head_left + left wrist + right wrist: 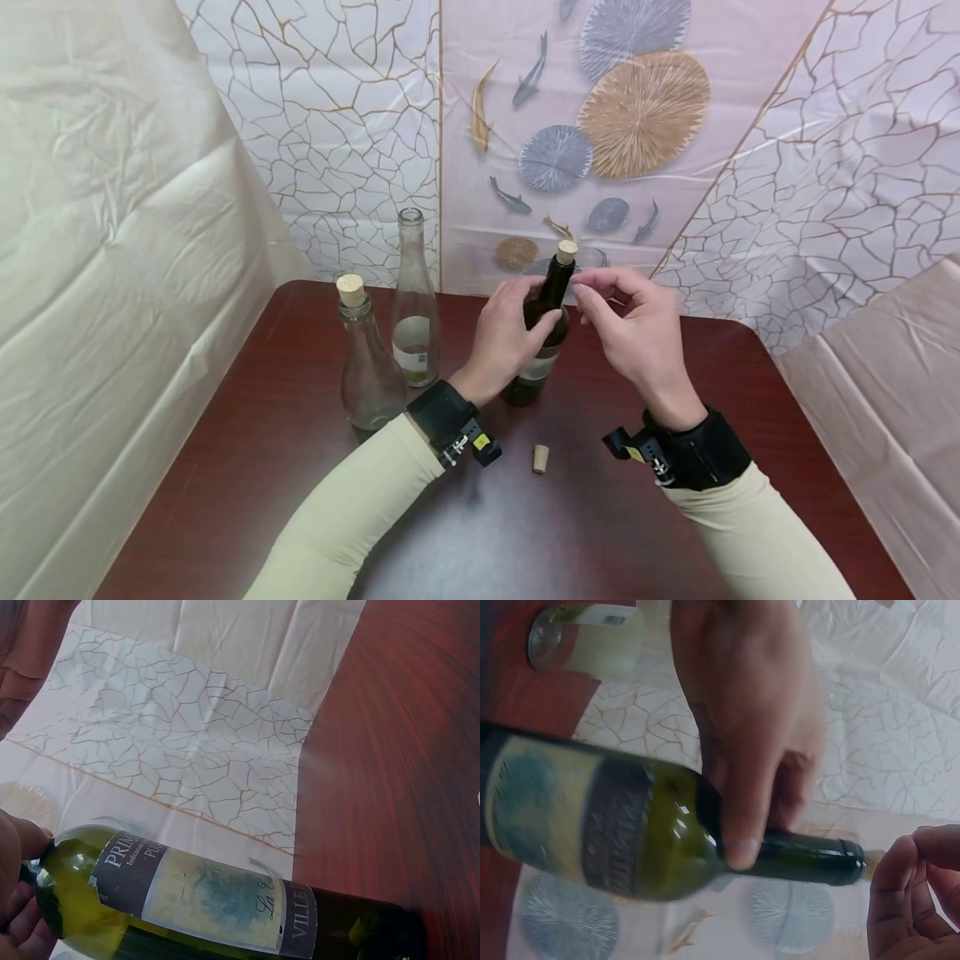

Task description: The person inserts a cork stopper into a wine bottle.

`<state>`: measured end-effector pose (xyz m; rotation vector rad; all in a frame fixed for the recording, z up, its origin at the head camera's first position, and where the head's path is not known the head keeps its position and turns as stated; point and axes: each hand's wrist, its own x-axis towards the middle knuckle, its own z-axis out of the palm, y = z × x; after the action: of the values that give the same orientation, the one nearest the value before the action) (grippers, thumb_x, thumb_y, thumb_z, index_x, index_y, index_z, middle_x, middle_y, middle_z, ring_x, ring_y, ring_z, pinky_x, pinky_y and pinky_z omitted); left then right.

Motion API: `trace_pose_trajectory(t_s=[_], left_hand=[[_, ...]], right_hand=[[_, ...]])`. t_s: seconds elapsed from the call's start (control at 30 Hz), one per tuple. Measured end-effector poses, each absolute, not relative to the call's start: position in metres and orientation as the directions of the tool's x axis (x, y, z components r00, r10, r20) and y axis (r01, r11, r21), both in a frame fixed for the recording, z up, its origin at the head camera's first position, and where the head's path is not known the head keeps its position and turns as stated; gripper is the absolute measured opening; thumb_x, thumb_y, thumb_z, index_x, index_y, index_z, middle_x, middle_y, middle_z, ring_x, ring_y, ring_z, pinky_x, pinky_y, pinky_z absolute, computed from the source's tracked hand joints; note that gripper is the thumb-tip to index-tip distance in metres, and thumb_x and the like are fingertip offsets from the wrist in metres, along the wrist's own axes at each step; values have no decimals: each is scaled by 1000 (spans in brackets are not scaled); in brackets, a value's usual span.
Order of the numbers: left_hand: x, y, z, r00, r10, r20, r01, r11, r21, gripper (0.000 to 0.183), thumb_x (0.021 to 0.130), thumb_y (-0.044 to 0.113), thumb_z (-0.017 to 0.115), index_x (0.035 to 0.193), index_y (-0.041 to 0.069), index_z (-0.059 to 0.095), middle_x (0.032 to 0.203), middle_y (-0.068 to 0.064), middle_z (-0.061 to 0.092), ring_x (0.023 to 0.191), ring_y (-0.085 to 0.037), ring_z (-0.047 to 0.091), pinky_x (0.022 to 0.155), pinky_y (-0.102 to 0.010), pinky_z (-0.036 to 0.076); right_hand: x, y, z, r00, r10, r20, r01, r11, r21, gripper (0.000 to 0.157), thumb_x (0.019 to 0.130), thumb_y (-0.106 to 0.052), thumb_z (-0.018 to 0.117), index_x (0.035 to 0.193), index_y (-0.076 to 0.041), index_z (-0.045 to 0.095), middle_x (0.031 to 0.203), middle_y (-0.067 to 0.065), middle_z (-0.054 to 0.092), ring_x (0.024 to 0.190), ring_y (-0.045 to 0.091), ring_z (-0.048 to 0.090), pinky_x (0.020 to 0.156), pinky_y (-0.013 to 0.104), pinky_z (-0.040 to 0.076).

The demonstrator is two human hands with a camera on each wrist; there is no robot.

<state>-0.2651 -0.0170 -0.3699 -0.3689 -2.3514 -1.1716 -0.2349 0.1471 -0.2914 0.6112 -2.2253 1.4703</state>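
A dark green wine bottle [555, 283] stands upright near the back of the table, with a cork [567, 251] in its mouth. My left hand [510, 329] grips the bottle where the neck meets the shoulder. In the left wrist view the bottle's label [217, 896] shows. Right of the neck, slightly below the cork, is my right hand [633, 325], its fingers loosely bent and nothing visible in them. The right wrist view shows those fingertips [900, 862] overlapping part of the cork [873, 864]; touch cannot be told there.
A tapered cork [540, 459] lies on the dark red table [480, 533] in front of the bottle. To the left stand a clear bottle [369, 367] with a cork [350, 290] and a taller uncorked clear bottle [414, 296]. Patterned sheets [360, 108] hang behind.
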Motion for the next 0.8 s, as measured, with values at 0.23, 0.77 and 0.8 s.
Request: trace_pose_trajectory(t_s=[0.23, 0.77, 0.8], left_hand=[[-266, -15, -370, -853, 36, 521, 433, 605, 668, 45, 98, 31, 75, 137, 13, 63, 128, -5, 69, 119, -21, 61, 101, -39, 53], [-242, -40, -415, -910, -23, 415, 328, 574, 751, 45, 100, 43, 70, 129, 11, 61, 120, -6, 65, 109, -22, 61, 95, -36, 52], [-238, -42, -420, -917, -24, 398, 316, 564, 763, 44, 100, 42, 70, 129, 11, 61, 119, -7, 65, 108, -21, 62, 94, -35, 53]], right_hand=[[-230, 155, -311, -870, -125, 478, -487, 374, -789, 15, 98, -17, 74, 108, -7, 79, 82, -8, 72, 67, 10, 68, 63, 22, 55], [-223, 168, -367, -953, -172, 248, -301, 490, -818, 21, 98, -19, 75, 114, -5, 74, 94, 19, 74, 64, 8, 70, 63, 32, 61], [-222, 168, -370, -957, -170, 235, -289, 490, -823, 21, 98, -19, 75, 114, -5, 74, 95, 19, 74, 65, 8, 70, 64, 33, 62]])
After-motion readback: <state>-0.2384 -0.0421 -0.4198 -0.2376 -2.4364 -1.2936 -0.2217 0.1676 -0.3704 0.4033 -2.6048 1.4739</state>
